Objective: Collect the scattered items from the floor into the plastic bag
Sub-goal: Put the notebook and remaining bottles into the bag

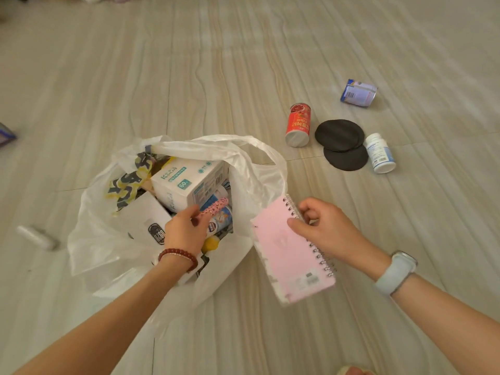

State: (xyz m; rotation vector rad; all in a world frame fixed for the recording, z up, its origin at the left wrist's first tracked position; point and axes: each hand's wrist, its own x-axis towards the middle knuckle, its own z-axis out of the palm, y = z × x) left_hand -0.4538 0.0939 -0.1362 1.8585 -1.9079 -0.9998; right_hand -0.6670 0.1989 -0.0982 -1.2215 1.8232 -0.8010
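A white plastic bag (92, 239) lies open on the floor, holding a white box (189, 180), a patterned cloth and bottles. Over the bag's mouth, my left hand (186, 231) pinches a pink patterned stick-like item (216, 206). My right hand (322, 228) grips a pink spiral notebook (289, 255) by its wire edge, just right of the bag. Farther right on the floor are a red can (297, 125), two black discs (339, 135), a white pill bottle (380, 153) and a blue-and-white tin (358, 92).
A small pale cylinder (36, 236) lies blurred on the floor left of the bag. Part of a purple object (6, 134) shows at the left edge. The floor is pale streaked tile.
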